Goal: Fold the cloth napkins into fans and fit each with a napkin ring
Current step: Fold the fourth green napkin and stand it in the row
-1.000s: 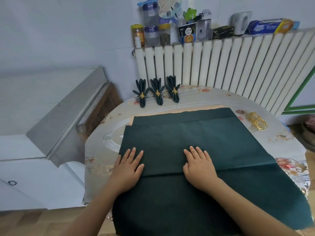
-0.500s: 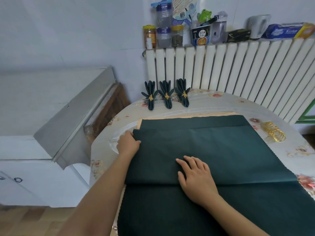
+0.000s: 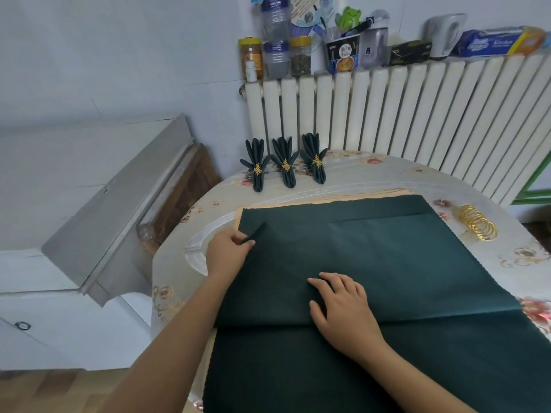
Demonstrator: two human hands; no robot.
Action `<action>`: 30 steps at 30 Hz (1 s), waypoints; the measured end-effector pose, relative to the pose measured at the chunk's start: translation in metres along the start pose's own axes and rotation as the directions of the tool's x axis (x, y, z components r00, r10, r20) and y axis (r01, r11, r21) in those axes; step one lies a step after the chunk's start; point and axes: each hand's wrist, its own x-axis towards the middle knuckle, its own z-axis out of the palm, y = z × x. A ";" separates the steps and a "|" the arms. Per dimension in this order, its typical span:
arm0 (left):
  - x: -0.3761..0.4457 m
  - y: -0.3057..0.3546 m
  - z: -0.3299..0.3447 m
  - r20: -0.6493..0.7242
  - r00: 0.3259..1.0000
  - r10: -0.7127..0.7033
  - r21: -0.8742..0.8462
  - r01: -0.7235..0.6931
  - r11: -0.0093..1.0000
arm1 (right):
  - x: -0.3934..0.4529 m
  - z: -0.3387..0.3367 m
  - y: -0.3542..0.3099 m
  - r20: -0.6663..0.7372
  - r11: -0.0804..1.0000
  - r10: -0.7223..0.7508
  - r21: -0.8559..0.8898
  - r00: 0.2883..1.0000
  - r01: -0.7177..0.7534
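Note:
A large dark green cloth napkin (image 3: 387,263) lies spread on the round table, folded once with a crease running across near me. My left hand (image 3: 228,253) pinches the napkin's far left corner, which is lifted slightly off the layer below. My right hand (image 3: 343,305) rests flat on the fold near the crease, fingers spread. Three finished green napkin fans (image 3: 284,165) with gold rings stand in a row at the table's far edge. A pile of loose gold napkin rings (image 3: 477,223) lies at the right of the cloth.
The table (image 3: 185,257) has a floral cover and a tan mat edge showing under the napkin. A white radiator (image 3: 402,120) stands behind, its top crowded with jars and boxes. A grey cabinet (image 3: 104,204) stands to the left.
My left hand has moved from flat on the near fold to the far left corner and now pinches and lifts it. My right hand has stayed pressing near the crease.

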 end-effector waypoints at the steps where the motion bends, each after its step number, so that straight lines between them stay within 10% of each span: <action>1: -0.009 0.006 0.002 0.028 0.997 0.073 0.002 -0.073 0.997 | 0.000 -0.003 0.001 0.011 0.998 -0.005 0.058 1.000 0.005; 7: -0.076 0.019 0.024 0.242 0.908 0.341 0.103 -0.374 0.922 | -0.002 -0.010 0.005 -0.053 0.860 0.084 0.508 0.995 -0.045; 30: -0.093 0.004 0.026 0.517 0.825 0.227 0.494 -0.504 0.708 | -0.005 -0.017 0.007 -0.013 0.880 0.093 0.468 0.996 -0.076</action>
